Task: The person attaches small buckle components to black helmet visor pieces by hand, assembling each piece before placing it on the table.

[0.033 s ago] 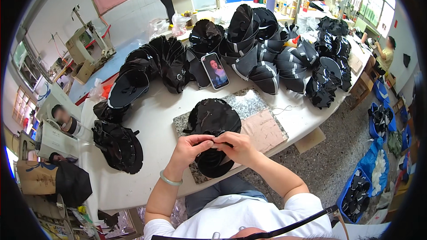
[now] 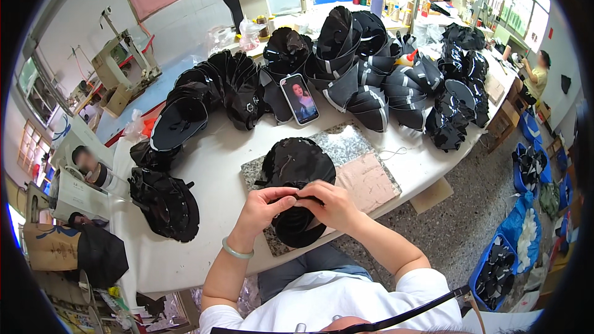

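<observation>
A pile of black glossy leather-like pieces [image 2: 296,159] lies in front of me on a speckled stone slab [image 2: 346,137]. Over the near half of the pile, my left hand [image 2: 258,211] and my right hand [image 2: 333,204] meet with thumbs and fingertips pinched together. Both pinch the edge of a black glossy piece, mostly hidden by my fingers. A green bangle circles my left wrist. To the left sits another bundle of black pieces [image 2: 166,204], apart from my hands.
Nested stacks of black pieces [image 2: 179,120] line the back of the white table [image 2: 216,179]. A phone [image 2: 299,100] leans against them. A pinkish block [image 2: 368,182] lies on the slab's right. Sewing machines stand behind; blue crates [image 2: 495,272] sit on the floor at right.
The fingers of my right hand have shifted slightly upward at the pinched edge. Everything else looks the same.
</observation>
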{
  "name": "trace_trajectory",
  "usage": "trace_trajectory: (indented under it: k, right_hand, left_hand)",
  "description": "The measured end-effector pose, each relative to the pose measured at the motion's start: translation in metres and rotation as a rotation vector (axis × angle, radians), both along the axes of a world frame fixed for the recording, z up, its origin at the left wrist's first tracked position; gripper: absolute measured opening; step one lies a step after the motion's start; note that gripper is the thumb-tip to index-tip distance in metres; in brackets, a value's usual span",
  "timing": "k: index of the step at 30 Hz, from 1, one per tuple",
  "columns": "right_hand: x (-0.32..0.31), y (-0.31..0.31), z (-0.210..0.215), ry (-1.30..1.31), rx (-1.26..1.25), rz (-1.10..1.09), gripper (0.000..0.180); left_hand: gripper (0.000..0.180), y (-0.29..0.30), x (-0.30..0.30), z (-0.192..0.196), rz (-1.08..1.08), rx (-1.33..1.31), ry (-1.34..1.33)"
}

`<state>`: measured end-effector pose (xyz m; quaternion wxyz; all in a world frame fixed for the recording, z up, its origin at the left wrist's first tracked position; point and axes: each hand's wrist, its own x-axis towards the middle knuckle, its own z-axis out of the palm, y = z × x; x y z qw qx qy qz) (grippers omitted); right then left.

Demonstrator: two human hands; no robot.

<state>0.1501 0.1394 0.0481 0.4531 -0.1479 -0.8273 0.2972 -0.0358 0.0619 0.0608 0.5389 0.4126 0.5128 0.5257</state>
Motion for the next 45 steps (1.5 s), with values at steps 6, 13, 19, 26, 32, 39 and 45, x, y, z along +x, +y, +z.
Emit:
trace_trajectory:
  k: [6, 13, 19, 26, 32, 39, 45]
  right_hand:
    - [-0.014, 0.0, 0.011, -0.112, 0.404, -0.132, 0.042]
    - [-0.009, 0.011, 0.005, -0.005, 0.192, -0.02, 0.017]
    - [-0.007, 0.008, 0.0, -0.005, 0.288, -0.053, 0.018]
    - [0.0, 0.009, -0.007, 0.033, 0.335, -0.086, 0.018]
    - [-0.019, 0.001, 0.026, -0.08, 0.296, -0.013, 0.026]
    - [-0.028, 0.01, 0.01, 0.047, 0.167, 0.048, 0.024]
    - [-0.023, 0.003, 0.005, 0.052, 0.036, 0.184, 0.026]
  left_hand:
    - [0.012, 0.007, 0.003, 0.001, 0.063, 0.065, 0.173]
    - [0.007, 0.009, -0.012, -0.01, -0.041, 0.232, 0.079]
    - [0.006, 0.005, -0.009, -0.012, 0.014, 0.266, 0.097]
    - [0.007, -0.003, -0.028, -0.011, 0.149, 0.311, 0.193]
    - [0.009, -0.012, -0.019, 0.004, 0.266, 0.367, 0.404]
    - [0.029, -0.035, -0.018, -0.002, 0.243, 0.314, 0.576]
    - [0.032, -0.043, -0.003, -0.017, 0.2, 0.523, 1.012]
